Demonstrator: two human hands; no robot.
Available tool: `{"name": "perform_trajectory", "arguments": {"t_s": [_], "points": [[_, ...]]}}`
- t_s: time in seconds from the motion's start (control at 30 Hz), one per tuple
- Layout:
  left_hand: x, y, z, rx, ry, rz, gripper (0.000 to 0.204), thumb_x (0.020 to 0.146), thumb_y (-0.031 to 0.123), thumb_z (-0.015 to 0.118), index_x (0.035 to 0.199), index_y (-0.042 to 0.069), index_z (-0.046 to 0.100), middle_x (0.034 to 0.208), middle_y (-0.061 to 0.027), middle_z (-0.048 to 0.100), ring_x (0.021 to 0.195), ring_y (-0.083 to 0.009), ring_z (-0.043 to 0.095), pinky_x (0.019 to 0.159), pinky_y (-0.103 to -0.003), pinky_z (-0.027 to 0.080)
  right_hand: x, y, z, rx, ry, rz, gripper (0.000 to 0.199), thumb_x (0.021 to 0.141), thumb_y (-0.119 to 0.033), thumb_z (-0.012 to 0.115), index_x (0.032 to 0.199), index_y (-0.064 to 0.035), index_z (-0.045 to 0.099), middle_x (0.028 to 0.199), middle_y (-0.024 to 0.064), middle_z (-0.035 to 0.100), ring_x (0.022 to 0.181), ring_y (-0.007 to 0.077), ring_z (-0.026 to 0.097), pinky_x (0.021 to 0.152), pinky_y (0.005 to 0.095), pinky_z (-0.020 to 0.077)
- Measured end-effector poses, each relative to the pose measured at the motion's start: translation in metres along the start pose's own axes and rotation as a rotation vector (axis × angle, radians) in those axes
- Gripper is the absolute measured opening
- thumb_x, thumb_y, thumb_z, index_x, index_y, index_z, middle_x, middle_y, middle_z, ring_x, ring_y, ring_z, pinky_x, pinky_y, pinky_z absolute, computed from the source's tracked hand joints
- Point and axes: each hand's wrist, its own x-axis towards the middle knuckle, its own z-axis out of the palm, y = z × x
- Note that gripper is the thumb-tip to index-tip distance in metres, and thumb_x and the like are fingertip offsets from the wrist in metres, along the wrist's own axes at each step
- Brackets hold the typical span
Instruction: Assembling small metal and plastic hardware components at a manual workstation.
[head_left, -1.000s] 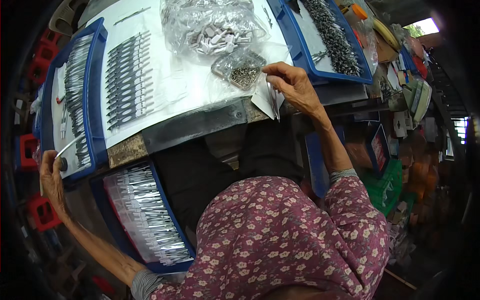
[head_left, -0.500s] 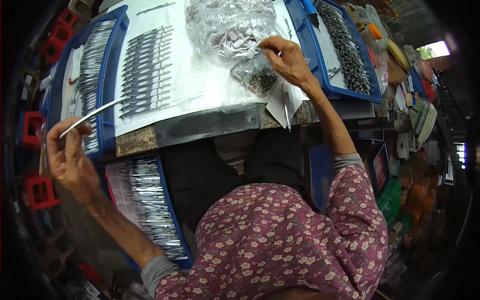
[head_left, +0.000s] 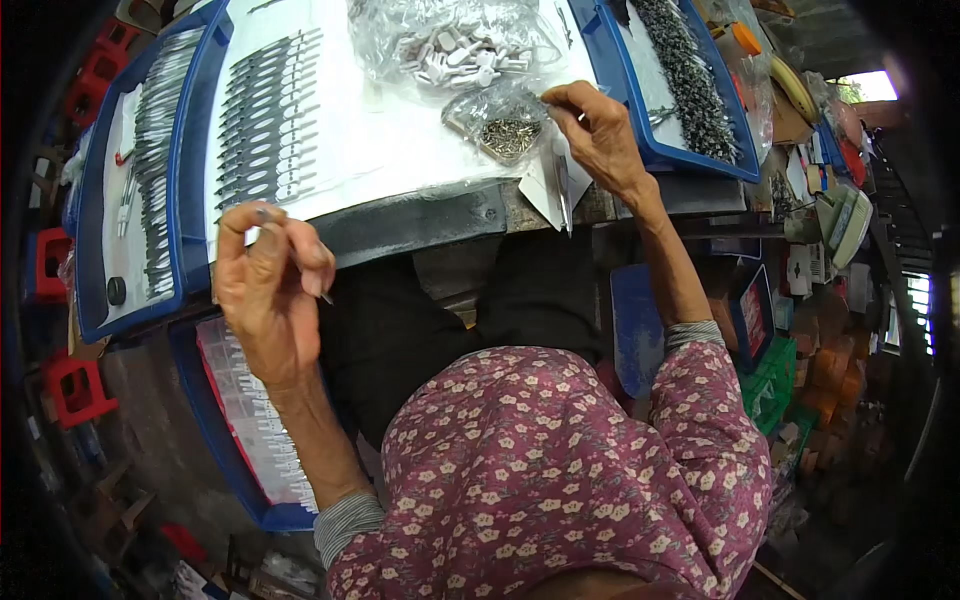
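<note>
My left hand (head_left: 272, 295) is closed in front of the table's near left edge. Between its fingers is a slim metal strip, mostly hidden now, with only small bits showing. My right hand (head_left: 603, 140) has thumb and forefinger pinched together at the right side of a clear plastic bag (head_left: 462, 112); whatever sits in the pinch is too small to make out. Inside that bag lie small brass-coloured parts (head_left: 508, 138). Behind it, a larger clear bag holds white plastic pieces (head_left: 465, 55). A row of slim dark pieces (head_left: 268, 125) with oval middles lies on the white sheet.
Blue trays flank the work surface: the left tray (head_left: 190, 150) holds slim metal pieces, the right tray (head_left: 690, 168) many small dark-and-silver parts. Another blue tray (head_left: 255, 490) stands below the table at left. A white card (head_left: 540, 195) overhangs the table edge.
My left hand has moved right, and the strip has turned so that little of it shows. My right hand has come down from the white pieces to beside the bag of brass-coloured parts.
</note>
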Motion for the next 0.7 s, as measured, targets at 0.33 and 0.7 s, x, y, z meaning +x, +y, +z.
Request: {"name": "perform_trajectory", "arguments": {"t_s": [0.33,0.7], "points": [[-0.015,-0.030,0.024,0.130,0.026,-0.193,0.016,0.090,0.015,0.050,0.098,0.001,0.052,0.067,-0.0033,0.050,0.052,-0.0045,0.034,0.046,-0.018,0.026,-0.025,-0.010,-0.002,0.026,0.012,-0.053,0.011,0.078,0.004,0.056,0.089,0.0028,0.059,0.077,0.0092,0.058,0.062,0.0154,0.055,0.052,0.0250,0.0416],[-0.014,-0.039,0.029,0.077,-0.007,-0.230,0.027,0.092,0.017,0.046,0.103,-0.005,0.055,0.077,-0.0040,0.052,0.061,-0.0067,0.040,0.053,-0.019,0.031,-0.027,-0.014,-0.023,0.047,0.043,-0.053,0.010,0.079,0.003,0.057,0.089,0.0029,0.058,0.077,0.0085,0.056,0.063,0.0147,0.054,0.053,0.0253,0.0414]]}}
